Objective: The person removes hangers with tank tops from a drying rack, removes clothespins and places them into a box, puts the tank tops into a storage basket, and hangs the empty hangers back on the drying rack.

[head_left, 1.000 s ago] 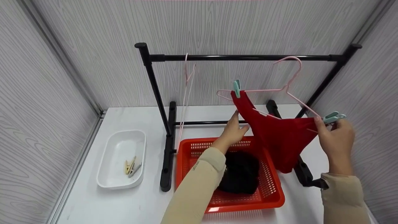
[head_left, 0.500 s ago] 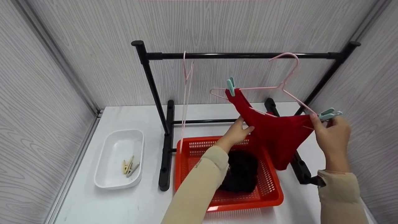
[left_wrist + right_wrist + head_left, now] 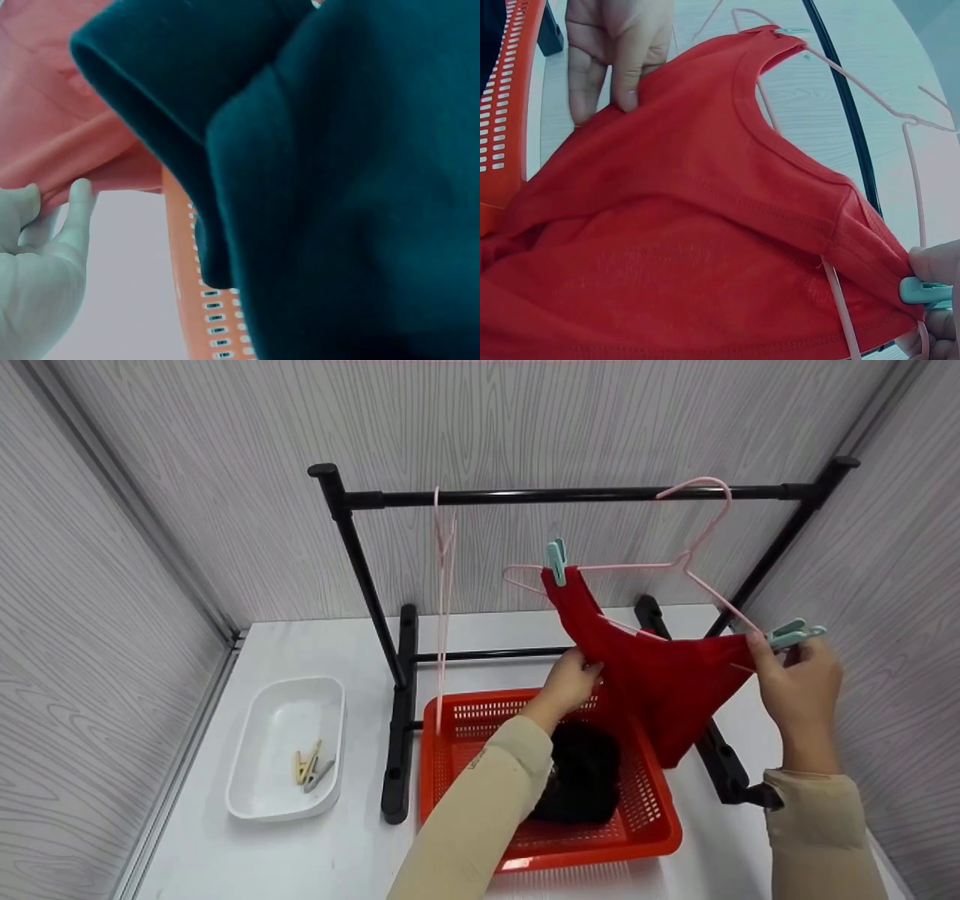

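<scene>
Red briefs (image 3: 660,682) hang from a pink hanger (image 3: 705,532), one upper corner clipped by a green clothespin (image 3: 556,562). A second green clothespin (image 3: 787,634) sits at the right corner. My right hand (image 3: 804,690) pinches that corner together with the hanger's end, thumb in front and fingers behind. At the lower left edge of the briefs, my left hand (image 3: 570,682) pinches the cloth between thumb and fingertip, as the left wrist view shows. Whether the hanger's hook rests on the rail (image 3: 540,496) cannot be told.
Below the hands stands a red perforated basket (image 3: 592,859) holding a black cloth item (image 3: 577,780). Another pink hanger (image 3: 443,585) hangs on the black rack's left part. A white tray (image 3: 255,742) with several clothespins (image 3: 309,765) lies at the left.
My left hand has come closer to the briefs; its thumb and fingers, spread a second ago, now pinch their edge. The hanger and briefs have shifted slightly left; the right hand keeps its hold.
</scene>
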Demonstrator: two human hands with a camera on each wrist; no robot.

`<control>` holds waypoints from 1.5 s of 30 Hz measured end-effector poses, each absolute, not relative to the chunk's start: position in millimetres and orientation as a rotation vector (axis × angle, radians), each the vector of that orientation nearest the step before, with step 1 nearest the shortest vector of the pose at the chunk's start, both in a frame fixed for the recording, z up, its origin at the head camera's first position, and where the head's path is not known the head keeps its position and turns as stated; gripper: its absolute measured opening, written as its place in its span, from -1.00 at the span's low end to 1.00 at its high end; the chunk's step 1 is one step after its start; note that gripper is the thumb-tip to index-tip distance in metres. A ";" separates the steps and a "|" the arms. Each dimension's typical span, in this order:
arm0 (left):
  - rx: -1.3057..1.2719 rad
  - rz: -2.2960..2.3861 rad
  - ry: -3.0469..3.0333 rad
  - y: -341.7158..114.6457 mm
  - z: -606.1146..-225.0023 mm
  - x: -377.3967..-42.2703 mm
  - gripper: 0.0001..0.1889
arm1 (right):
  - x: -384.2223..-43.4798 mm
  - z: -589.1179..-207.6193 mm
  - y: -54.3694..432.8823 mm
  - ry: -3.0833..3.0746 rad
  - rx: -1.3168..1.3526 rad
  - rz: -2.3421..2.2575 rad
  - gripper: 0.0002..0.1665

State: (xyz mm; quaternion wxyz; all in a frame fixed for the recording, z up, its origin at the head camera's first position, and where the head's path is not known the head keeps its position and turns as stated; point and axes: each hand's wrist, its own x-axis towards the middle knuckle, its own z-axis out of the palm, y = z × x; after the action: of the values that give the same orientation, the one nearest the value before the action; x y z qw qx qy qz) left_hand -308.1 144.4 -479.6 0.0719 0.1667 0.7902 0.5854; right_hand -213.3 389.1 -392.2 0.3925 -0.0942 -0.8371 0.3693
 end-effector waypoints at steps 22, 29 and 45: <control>0.552 2.131 2.299 128.6 -460.9 -301.1 -0.72 | -215.9 -395.8 391.0 -2.113 -0.285 0.932 -0.71; 0.636 2.132 2.445 112.2 -450.5 -294.7 -0.72 | -215.5 -395.4 387.0 -2.106 -0.285 0.955 -0.67; 0.787 1.927 2.446 91.7 -455.8 -272.3 -0.66 | -213.6 -397.7 382.7 -2.119 -0.293 0.974 -0.60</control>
State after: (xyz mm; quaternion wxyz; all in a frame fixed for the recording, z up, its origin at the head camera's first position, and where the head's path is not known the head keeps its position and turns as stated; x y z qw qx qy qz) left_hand -272.3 91.7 -455.8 -0.0349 0.2450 0.7611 0.5996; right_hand -213.6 382.7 -397.7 0.3853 -0.1150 -0.8318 0.3825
